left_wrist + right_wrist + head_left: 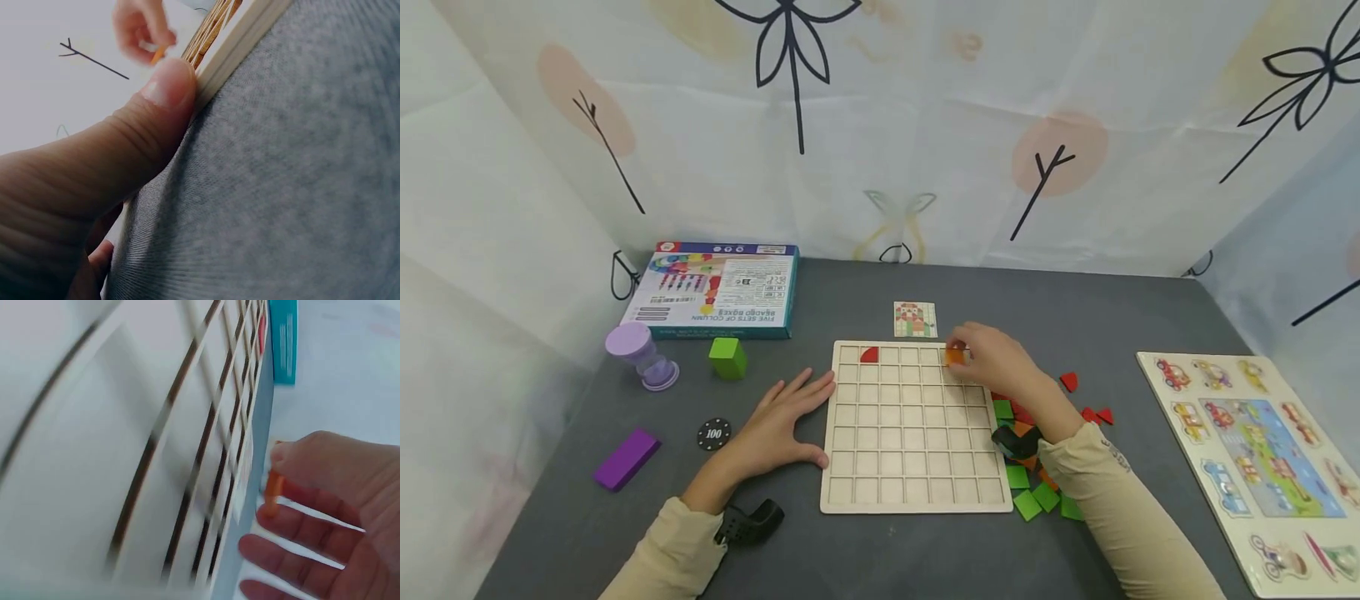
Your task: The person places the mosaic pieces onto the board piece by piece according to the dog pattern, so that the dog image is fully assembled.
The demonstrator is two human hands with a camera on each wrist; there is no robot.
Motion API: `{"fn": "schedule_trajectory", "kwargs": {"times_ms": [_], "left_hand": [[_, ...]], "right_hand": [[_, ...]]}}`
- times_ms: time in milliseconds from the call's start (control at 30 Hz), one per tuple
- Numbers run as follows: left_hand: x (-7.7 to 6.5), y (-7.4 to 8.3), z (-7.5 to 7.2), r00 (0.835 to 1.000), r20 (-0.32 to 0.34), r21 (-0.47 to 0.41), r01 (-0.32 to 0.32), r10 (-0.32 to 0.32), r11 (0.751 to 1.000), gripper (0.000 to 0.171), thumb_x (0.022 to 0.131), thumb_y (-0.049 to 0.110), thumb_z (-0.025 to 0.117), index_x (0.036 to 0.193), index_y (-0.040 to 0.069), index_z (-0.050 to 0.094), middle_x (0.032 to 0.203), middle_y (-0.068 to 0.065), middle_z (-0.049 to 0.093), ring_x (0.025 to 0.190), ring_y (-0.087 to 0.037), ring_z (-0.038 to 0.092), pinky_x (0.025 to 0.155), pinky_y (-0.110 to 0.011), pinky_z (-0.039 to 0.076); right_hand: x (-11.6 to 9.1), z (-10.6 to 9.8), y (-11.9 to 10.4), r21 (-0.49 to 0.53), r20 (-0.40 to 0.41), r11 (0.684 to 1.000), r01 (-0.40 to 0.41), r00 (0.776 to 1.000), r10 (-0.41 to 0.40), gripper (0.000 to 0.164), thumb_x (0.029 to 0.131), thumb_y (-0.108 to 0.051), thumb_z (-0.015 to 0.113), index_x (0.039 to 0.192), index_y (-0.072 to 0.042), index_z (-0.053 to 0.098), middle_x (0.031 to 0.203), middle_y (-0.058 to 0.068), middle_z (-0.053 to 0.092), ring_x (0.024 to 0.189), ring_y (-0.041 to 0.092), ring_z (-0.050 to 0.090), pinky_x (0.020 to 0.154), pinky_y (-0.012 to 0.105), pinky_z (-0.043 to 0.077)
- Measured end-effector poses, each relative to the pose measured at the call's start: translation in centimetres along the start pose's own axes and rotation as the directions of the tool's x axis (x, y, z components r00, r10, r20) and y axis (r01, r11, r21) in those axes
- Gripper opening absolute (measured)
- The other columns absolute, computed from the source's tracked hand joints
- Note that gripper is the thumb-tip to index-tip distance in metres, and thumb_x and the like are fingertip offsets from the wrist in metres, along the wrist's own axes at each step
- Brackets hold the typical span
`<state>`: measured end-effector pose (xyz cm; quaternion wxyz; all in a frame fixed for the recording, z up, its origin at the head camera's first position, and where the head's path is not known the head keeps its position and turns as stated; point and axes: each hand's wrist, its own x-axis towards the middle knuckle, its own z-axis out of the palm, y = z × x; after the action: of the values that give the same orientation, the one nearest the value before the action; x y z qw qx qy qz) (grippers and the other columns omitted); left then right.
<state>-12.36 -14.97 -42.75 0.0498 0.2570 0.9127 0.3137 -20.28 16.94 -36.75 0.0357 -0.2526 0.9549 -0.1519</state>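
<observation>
A wooden grid board [917, 493] lies on the grey table, with one red quarter-round tile [869, 356] in its top row. My right hand [996, 360] is over the board's top right corner and pinches an orange tile [955, 357] between thumb and finger; the right wrist view shows this orange tile [273, 487] edge-on. The tile's full outline is hidden by the fingers. On the board's left edge rests my left hand [786, 423], fingers spread, and its thumb [147, 115] touches the board's side in the left wrist view.
Loose green tiles [1027, 504] and red tiles [1069, 382] lie right of the board, partly under the right forearm. A small picture card [915, 319] sits behind it. Around stand a box [722, 292], purple hourglass [642, 354], green block [727, 358], purple block [627, 459], black disc [713, 434] and picture puzzle [1232, 533].
</observation>
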Motion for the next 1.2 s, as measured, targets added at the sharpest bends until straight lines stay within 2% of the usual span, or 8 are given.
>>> {"fn": "schedule_trajectory", "kwargs": {"times_ms": [100, 233, 400, 667, 767, 867, 1000, 1200], "left_hand": [[0.1, 0.0, 0.1, 1.0, -0.004, 0.002, 0.0, 0.0, 1.0, 0.104, 0.055, 0.052, 0.074, 0.14, 0.014, 0.029, 0.146, 0.001, 0.024, 0.136, -0.026, 0.012, 0.104, -0.052, 0.003], [0.2, -0.1, 0.1, 1.0, -0.003, 0.0, 0.002, -0.002, 1.0, 0.104, 0.055, 0.053, 0.073, 0.14, 0.015, 0.029, 0.146, 0.003, 0.024, 0.136, -0.025, 0.011, 0.105, -0.052, 0.002], [0.3, -0.1, 0.1, 1.0, 0.001, -0.007, 0.002, -0.002, 1.0, 0.103, 0.055, 0.053, 0.073, 0.14, 0.016, 0.028, 0.146, 0.003, 0.023, 0.136, -0.025, 0.01, 0.105, -0.052, 0.002], [0.3, -0.2, 0.0, 1.0, -0.002, 0.004, -0.007, 0.007, 1.0, 0.103, 0.055, 0.055, 0.072, 0.141, 0.016, 0.028, 0.146, 0.004, 0.023, 0.136, -0.025, 0.011, 0.104, -0.052, 0.002], [0.3, -0.3, 0.0, 1.0, -0.003, 0.006, -0.007, 0.007, 1.0, 0.103, 0.055, 0.055, 0.072, 0.141, 0.016, 0.028, 0.146, 0.004, 0.023, 0.136, -0.025, 0.011, 0.104, -0.052, 0.003], [0.2, -0.3, 0.0, 1.0, -0.004, 0.007, -0.006, 0.006, 1.0, 0.103, 0.055, 0.055, 0.072, 0.14, 0.016, 0.029, 0.146, 0.003, 0.024, 0.136, -0.025, 0.011, 0.104, -0.052, 0.003], [0.1, -0.3, 0.0, 1.0, -0.005, 0.0, -0.004, 0.004, 1.0, 0.103, 0.055, 0.055, 0.072, 0.14, 0.015, 0.029, 0.146, 0.003, 0.024, 0.136, -0.025, 0.011, 0.104, -0.052, 0.003], [0.0, -0.3, 0.1, 1.0, -0.001, -0.003, 0.0, 0.0, 1.0, 0.103, 0.055, 0.055, 0.072, 0.14, 0.015, 0.029, 0.146, 0.003, 0.024, 0.136, -0.025, 0.011, 0.105, -0.052, 0.002]], "right_hand": [[2.1, 0.8, -1.5, 0.073, -0.005, 0.995, 0.067, 0.998, -0.067, 0.019, 0.078, -0.017, 0.066, 0.096, -0.01, 0.063, 0.089, 0.001, 0.058, 0.076, 0.014, 0.052, 0.064, 0.026, 0.044], [4.1, 1.8, -3.2, 0.108, -0.001, 0.985, 0.134, 0.991, -0.135, 0.02, 0.077, -0.015, 0.066, 0.095, -0.007, 0.064, 0.089, 0.003, 0.059, 0.077, 0.014, 0.052, 0.066, 0.027, 0.045], [5.4, 2.8, -4.3, 0.071, -0.006, 0.99, 0.121, 0.993, -0.121, 0.018, 0.078, -0.017, 0.066, 0.094, -0.009, 0.064, 0.088, 0.002, 0.058, 0.075, 0.013, 0.05, 0.065, 0.027, 0.043], [5.8, 3.3, -4.5, 0.08, -0.024, 0.992, 0.102, 0.995, -0.101, 0.019, 0.078, -0.016, 0.067, 0.095, -0.009, 0.065, 0.092, 0.004, 0.06, 0.099, 0.02, 0.054, 0.078, 0.034, 0.045], [5.8, 3.4, -4.7, 0.074, -0.02, 0.993, 0.092, 0.996, -0.091, 0.019, 0.078, -0.018, 0.067, 0.095, -0.01, 0.066, 0.096, 0.004, 0.06, 0.1, 0.021, 0.054, 0.08, 0.035, 0.045], [5.8, 3.6, -4.7, 0.065, -0.019, 0.994, 0.089, 0.996, -0.088, 0.018, 0.077, -0.018, 0.067, 0.094, -0.012, 0.066, 0.094, 0.002, 0.058, 0.097, 0.019, 0.054, 0.076, 0.033, 0.046], [5.9, 3.8, -4.8, 0.048, -0.007, 0.995, 0.082, 0.997, -0.082, 0.019, 0.077, -0.02, 0.067, 0.095, -0.014, 0.066, 0.092, 0.0, 0.056, 0.081, 0.014, 0.052, 0.068, 0.029, 0.045], [5.6, 3.5, -4.9, 0.06, 0.036, 0.997, 0.044, 0.998, -0.047, 0.023, 0.078, -0.023, 0.067, 0.101, -0.016, 0.064, 0.105, 0.002, 0.055, 0.094, 0.016, 0.055, 0.075, 0.032, 0.046]]}}
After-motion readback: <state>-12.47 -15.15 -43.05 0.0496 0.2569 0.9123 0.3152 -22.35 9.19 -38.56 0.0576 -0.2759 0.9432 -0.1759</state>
